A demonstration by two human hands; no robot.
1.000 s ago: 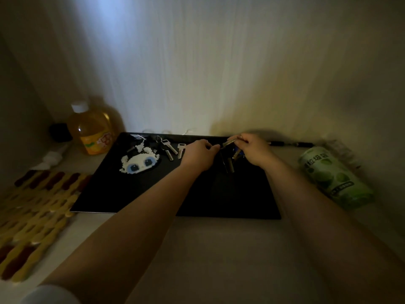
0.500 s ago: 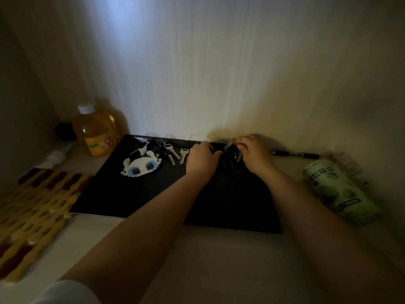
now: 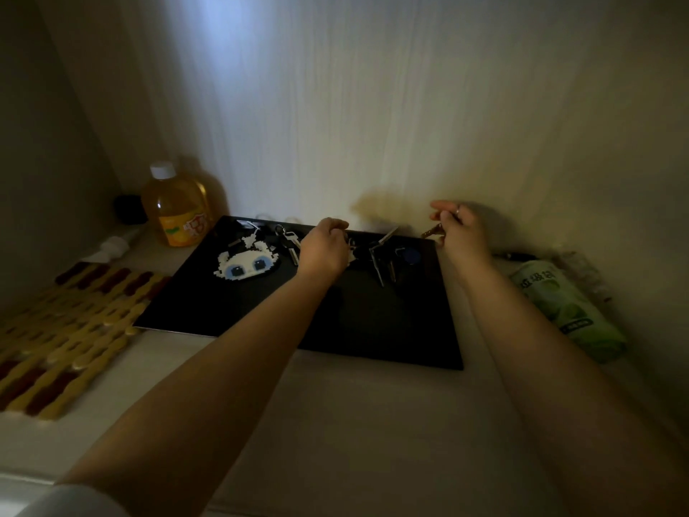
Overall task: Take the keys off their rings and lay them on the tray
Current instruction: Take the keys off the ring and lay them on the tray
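One brass key [image 3: 432, 231] (tip pointing left) pinched in right hand [image 3: 460, 229].

Tray at the back of the worktop, keys along its far edge.

The tray [image 3: 261, 315] lies against the back wall on the worktop [image 3: 373, 423]. Near its far left corner sits a beaded charm [image 3: 244, 263], with two keys [image 3: 291, 245] just right of it and a bunch of keys [image 3: 387, 255] toward the far right corner. A bottle [image 3: 175, 210] stands behind the tray's left corner, a mat [image 3: 67, 330] left of the tray, a packet [image 3: 563, 311] right of it.
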